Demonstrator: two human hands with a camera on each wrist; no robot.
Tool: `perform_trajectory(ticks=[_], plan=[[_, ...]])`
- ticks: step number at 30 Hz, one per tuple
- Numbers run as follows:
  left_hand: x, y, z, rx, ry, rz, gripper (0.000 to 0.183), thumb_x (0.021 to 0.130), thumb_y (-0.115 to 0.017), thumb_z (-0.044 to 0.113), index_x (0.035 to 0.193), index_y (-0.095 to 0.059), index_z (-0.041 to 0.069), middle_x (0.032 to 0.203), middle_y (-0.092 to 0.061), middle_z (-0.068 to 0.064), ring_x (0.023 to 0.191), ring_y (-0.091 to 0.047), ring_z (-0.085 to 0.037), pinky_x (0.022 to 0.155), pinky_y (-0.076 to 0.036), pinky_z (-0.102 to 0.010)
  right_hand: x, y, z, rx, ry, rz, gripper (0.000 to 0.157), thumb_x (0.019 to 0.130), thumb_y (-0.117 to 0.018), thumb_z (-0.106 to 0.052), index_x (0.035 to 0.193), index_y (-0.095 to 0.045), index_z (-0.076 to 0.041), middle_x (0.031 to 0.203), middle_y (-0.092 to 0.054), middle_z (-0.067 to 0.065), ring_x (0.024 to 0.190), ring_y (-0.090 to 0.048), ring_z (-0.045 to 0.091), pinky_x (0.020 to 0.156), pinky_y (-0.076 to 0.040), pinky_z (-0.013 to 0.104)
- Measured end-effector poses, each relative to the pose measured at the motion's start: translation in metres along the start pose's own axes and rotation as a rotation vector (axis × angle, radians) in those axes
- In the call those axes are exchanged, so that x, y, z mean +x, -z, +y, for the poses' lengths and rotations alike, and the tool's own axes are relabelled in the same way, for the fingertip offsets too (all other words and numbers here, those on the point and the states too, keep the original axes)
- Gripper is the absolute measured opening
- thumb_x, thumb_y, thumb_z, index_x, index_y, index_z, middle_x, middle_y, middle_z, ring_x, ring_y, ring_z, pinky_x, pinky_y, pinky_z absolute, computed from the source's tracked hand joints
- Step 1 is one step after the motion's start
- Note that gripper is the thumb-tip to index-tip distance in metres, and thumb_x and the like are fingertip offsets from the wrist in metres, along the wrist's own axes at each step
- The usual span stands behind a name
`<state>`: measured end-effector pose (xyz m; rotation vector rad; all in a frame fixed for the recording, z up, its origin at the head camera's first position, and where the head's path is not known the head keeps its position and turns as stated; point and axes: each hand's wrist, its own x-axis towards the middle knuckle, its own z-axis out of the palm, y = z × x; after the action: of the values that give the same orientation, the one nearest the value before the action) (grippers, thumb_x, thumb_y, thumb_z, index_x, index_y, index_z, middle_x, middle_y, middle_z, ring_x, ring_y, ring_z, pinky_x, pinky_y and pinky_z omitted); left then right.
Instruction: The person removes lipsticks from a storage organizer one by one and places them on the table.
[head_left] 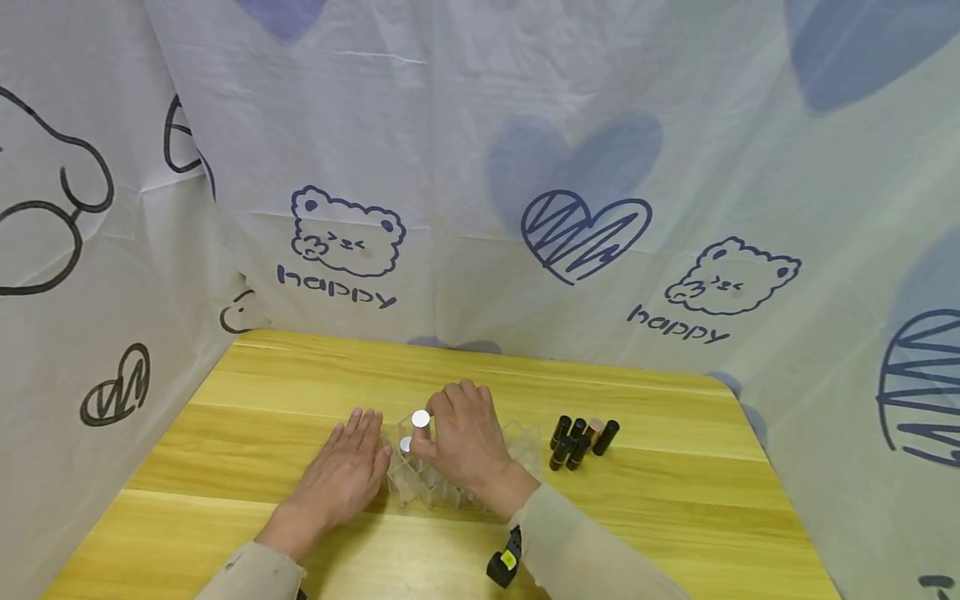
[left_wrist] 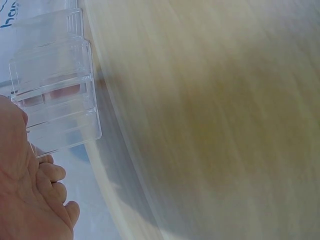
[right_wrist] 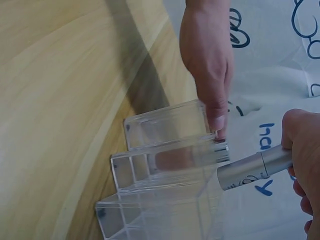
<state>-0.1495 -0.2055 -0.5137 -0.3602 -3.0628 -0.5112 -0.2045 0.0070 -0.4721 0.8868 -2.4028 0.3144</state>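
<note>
A clear stepped lipstick organizer (head_left: 408, 490) stands on the table. My right hand (head_left: 467, 440) is above it and holds a silver lipstick tube (right_wrist: 245, 172) between thumb and fingers. The tube's lower end is just above the organizer's upper edge in the right wrist view. Another silver tube (head_left: 406, 445) sits in a compartment on the organizer's left side. My left hand (head_left: 341, 471) has straight fingers and rests at the organizer's left end, its thumb close against the wall. In the left wrist view, the organizer's steps (left_wrist: 60, 100) appear beside the palm.
To the right of the organizer, several black lipstick tubes (head_left: 560, 454) stand in a group with a rose-gold one (head_left: 595, 428). The wooden table (head_left: 645, 508) meets a printed white cloth (head_left: 465, 267) at the back and left.
</note>
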Motion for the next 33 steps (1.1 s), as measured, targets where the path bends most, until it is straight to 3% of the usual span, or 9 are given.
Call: perform_trajectory(ticks=[10, 33], plan=[[0.000, 0.001, 0.003, -0.011, 0.002, -0.002, 0.065, 0.116, -0.033, 0.037, 0.163, -0.025, -0.007, 0.169, -0.029, -0.027, 0.160, -0.021, -0.043, 0.132, -0.017, -0.060, -0.002, 0.021, 0.001, -0.010, 0.013, 0.040, 0.020, 0.083, -0.077, -0.029, 0.087, -0.066, -0.013, 0.081, -0.062, -0.003, 0.078, -0.053, 0.019, 0.070, -0.038, 0.030], [0.000, 0.001, 0.002, -0.031, 0.005, -0.005, 0.066, 0.116, -0.030, 0.038, 0.164, -0.024, -0.007, 0.170, -0.027, -0.027, 0.160, -0.020, -0.044, 0.132, -0.017, -0.060, -0.030, 0.054, 0.027, 0.007, -0.052, 0.009, 0.018, 0.081, -0.075, -0.027, 0.088, -0.068, -0.012, 0.082, -0.061, -0.002, 0.081, -0.053, 0.021, 0.074, -0.041, 0.034]])
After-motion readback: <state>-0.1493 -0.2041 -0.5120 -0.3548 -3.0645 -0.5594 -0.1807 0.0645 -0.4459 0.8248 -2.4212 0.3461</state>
